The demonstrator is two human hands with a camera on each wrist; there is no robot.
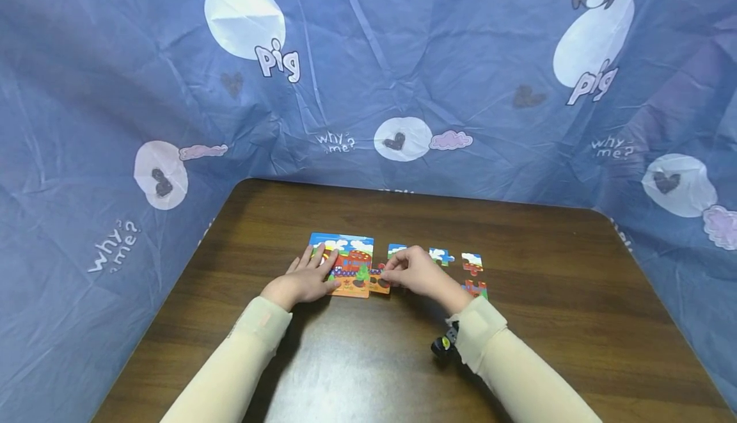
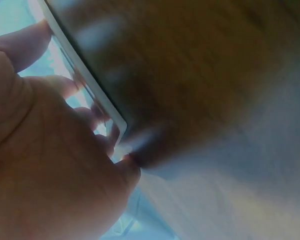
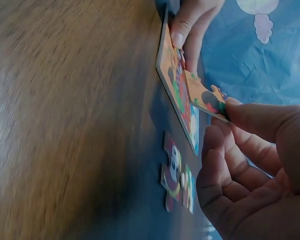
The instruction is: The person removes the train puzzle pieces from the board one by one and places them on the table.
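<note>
A colourful picture puzzle board [image 1: 352, 242] with a red train, blue sky and orange ground lies on the table. Spread over its left part is my left hand [image 1: 306, 277], fingers fairly straight; in the left wrist view the fingers [image 2: 30, 45] lie along the board's edge. My right hand [image 1: 419, 274] pinches an orange jigsaw piece [image 3: 206, 95] between thumb and fingers. That piece has a dark round patch and is tilted, raised at the board's right side. Near the right hand lies a loose piece [image 1: 396, 249] with blue sky, partly covered by the fingers.
Further right on the brown wooden table [image 1: 553, 320] lie a sky piece [image 1: 440, 256], a cloud-and-red piece [image 1: 472, 261] and a red-and-green piece [image 1: 476, 288]. A small black device [image 1: 442, 345] hangs at the right wrist. Blue printed cloth [image 1: 357, 84] stands behind the table.
</note>
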